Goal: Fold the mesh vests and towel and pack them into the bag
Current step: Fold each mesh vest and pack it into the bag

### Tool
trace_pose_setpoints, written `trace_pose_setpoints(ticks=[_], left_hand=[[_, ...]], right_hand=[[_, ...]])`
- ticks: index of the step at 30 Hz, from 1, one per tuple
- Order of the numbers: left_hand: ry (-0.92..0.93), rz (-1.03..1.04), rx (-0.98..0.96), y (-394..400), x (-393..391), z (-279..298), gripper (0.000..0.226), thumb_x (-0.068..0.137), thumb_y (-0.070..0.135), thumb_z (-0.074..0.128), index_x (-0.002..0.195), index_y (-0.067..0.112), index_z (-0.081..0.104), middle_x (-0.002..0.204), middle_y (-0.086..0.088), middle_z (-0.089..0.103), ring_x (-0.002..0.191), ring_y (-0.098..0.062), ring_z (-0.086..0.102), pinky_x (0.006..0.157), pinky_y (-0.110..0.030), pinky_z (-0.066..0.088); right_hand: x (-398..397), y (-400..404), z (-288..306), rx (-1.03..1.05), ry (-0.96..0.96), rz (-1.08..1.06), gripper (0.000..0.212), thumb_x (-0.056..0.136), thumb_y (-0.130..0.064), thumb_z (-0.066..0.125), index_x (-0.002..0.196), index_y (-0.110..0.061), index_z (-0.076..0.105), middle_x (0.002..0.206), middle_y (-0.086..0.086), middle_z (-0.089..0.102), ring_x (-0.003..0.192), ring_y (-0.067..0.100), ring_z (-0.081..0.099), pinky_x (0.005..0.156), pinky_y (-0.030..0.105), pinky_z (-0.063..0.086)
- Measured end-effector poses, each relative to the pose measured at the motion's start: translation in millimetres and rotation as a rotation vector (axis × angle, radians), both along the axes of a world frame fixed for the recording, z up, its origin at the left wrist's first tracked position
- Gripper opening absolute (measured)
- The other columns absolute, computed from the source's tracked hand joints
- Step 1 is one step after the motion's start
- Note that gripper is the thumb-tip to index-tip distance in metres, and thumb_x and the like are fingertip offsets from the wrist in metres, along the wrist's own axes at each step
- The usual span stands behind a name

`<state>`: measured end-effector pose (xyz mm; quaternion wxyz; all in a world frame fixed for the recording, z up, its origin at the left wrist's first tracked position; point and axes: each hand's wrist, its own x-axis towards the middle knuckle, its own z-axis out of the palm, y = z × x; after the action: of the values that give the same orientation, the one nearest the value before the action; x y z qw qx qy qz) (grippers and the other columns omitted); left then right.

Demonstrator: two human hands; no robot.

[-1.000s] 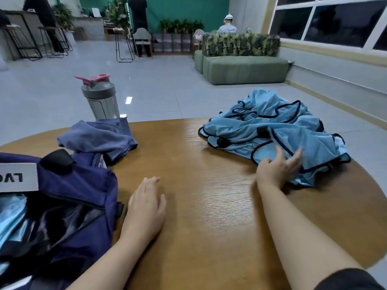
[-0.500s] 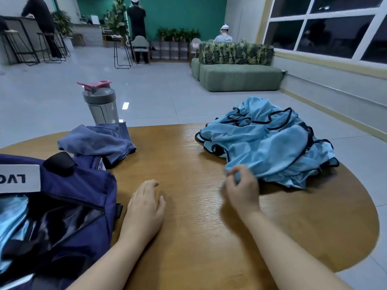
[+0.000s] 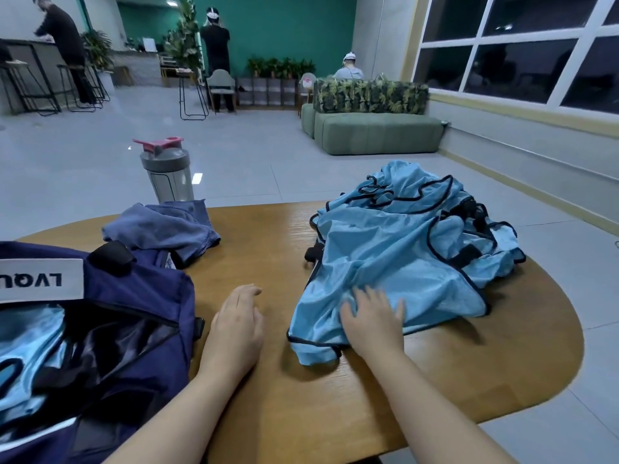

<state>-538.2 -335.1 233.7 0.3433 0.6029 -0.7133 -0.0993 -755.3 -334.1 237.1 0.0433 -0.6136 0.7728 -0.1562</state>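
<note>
A heap of light-blue mesh vests (image 3: 412,236) with dark trim lies on the right half of the wooden table (image 3: 435,380). One vest is drawn out of the heap toward me. My right hand (image 3: 373,321) lies on its near part with fingers spread and blurred. My left hand (image 3: 236,326) rests flat on the bare wood beside the open navy bag (image 3: 110,329) at the left. Light-blue fabric (image 3: 30,346) shows inside the bag. A crumpled blue-grey towel (image 3: 164,227) sits behind the bag.
A grey shaker bottle (image 3: 167,172) with a pink lid stands at the table's far edge behind the towel. Beyond the table are a tiled floor, a green sofa (image 3: 375,132), bar stools and several people far off.
My right hand reached the heap, pinched a vest and drew it toward me; now it lies spread on that vest. The left hand has stayed in place.
</note>
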Motion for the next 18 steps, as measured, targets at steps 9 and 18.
trace_pose_setpoints(ticks=[9, 18], left_hand=[[0.164, -0.190, -0.072, -6.9, 3.4, -2.1, 0.055, 0.085, 0.047, 0.032, 0.122, 0.018, 0.060, 0.136, 0.005, 0.048, 0.126, -0.012, 0.045, 0.100, -0.027, 0.035], [-0.007, -0.338, -0.023, -16.9, 5.5, -11.6, 0.074, 0.088, 0.073, 0.013, 0.073, 0.029, 0.071, 0.114, 0.025, 0.057, 0.134, -0.015, 0.042, 0.111, -0.044, 0.031]], right_hand=[[22.9, 47.1, 4.3, -0.269, -0.363, 0.685, 0.044, 0.092, -0.038, 0.041, 0.061, -0.010, 0.055, 0.054, -0.002, 0.049, 0.054, 0.012, 0.047, 0.056, 0.037, 0.044], [24.8, 24.2, 3.1, -0.370, -0.140, 0.123, 0.058, 0.087, -0.043, 0.026, 0.135, -0.018, 0.046, 0.150, 0.002, 0.034, 0.141, 0.014, 0.015, 0.117, 0.045, 0.016]])
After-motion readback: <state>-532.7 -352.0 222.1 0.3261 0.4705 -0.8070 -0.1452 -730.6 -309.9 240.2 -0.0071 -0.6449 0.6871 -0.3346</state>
